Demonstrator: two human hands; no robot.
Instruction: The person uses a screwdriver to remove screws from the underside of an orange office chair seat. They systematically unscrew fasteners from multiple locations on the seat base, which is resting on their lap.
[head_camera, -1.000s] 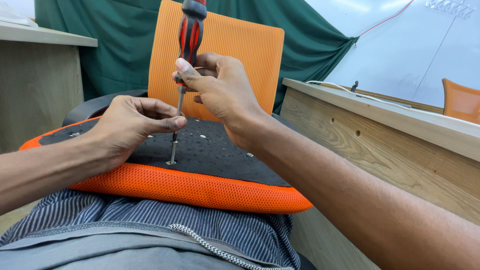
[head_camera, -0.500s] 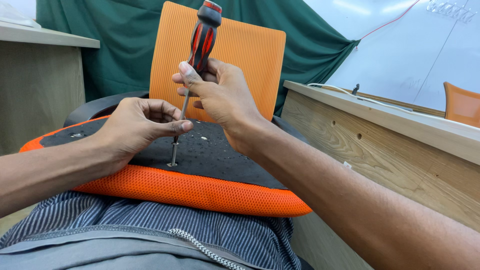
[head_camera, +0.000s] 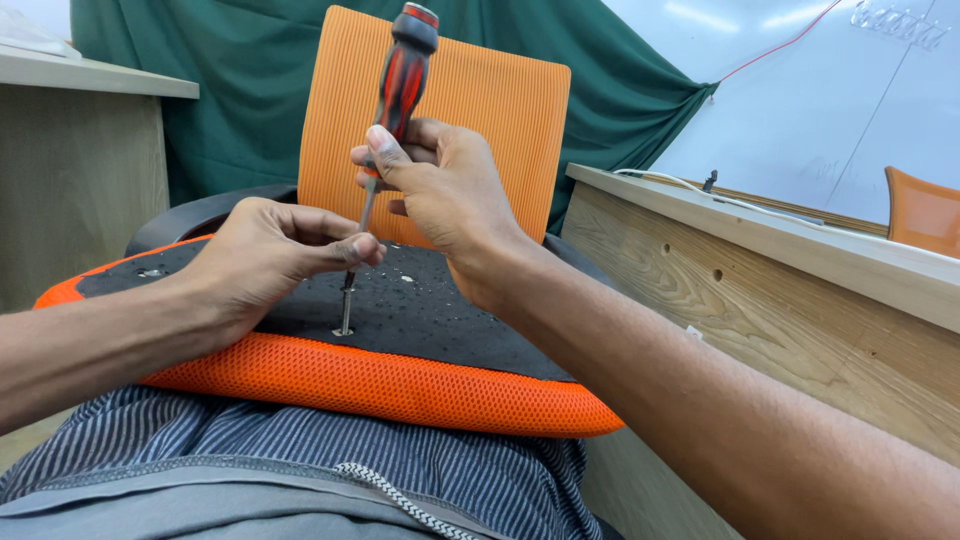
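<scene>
there's a dark green curtain (head_camera: 620, 75) hanging across the back, an orange ribbed chair back (head_camera: 480, 120) standing in front of it, a light wooden counter (head_camera: 790, 290) running along the right with a white cable (head_camera: 680, 180) lying on top, and a whiteboard (head_camera: 830, 90) leaning behind it
</scene>
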